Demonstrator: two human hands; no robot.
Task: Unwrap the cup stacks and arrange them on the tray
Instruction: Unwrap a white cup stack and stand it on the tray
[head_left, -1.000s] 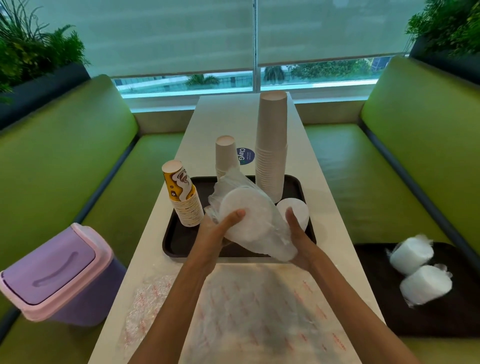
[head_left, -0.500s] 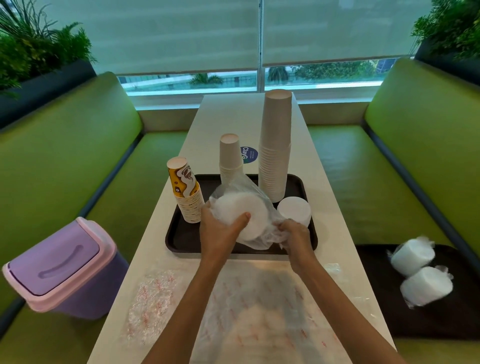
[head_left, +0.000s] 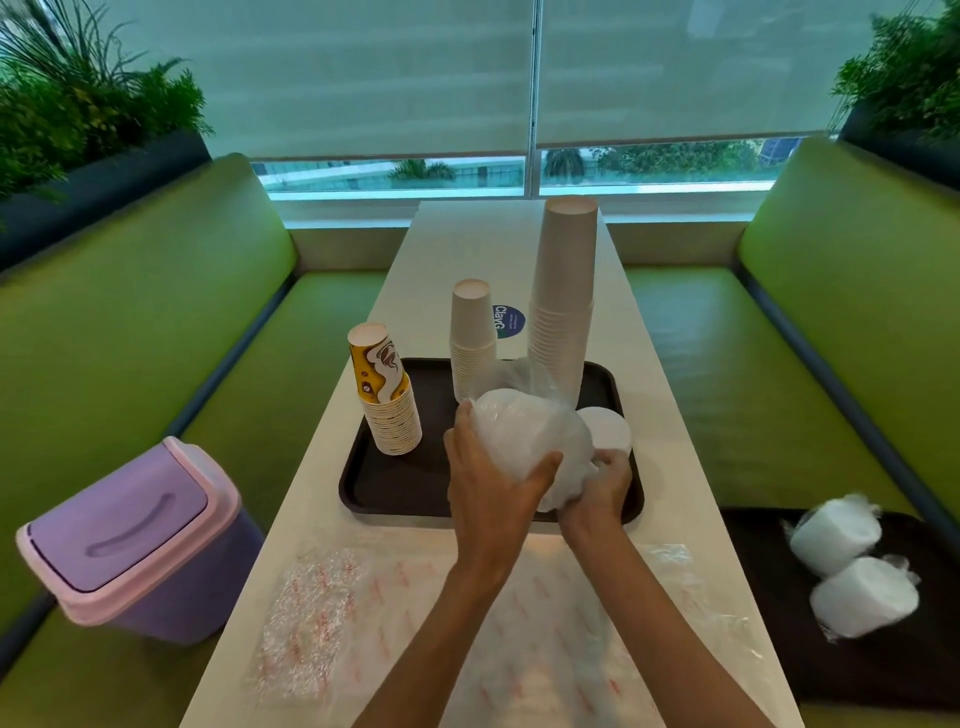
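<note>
A white cup stack in clear plastic wrap (head_left: 519, 431) is held over the black tray (head_left: 395, 483). My left hand (head_left: 488, 478) grips it from the near left, and my right hand (head_left: 602, 483) pinches the loose plastic at its right end. On the tray stand a yellow patterned cup stack (head_left: 387, 395), a short white stack (head_left: 471, 338), a tall white stack (head_left: 563, 296) and a low white stack (head_left: 610, 431) partly hidden behind the wrap.
Empty plastic wrappers (head_left: 322, 613) lie on the white table (head_left: 654, 415) near me. A second black tray (head_left: 779, 649) on the right bench holds two wrapped white stacks (head_left: 836, 535) (head_left: 862, 597). A purple bin (head_left: 130, 535) sits on the left bench.
The wrapped stack has come down closer to the tray. My right hand has moved from under it to its right end and now pinches the plastic.
</note>
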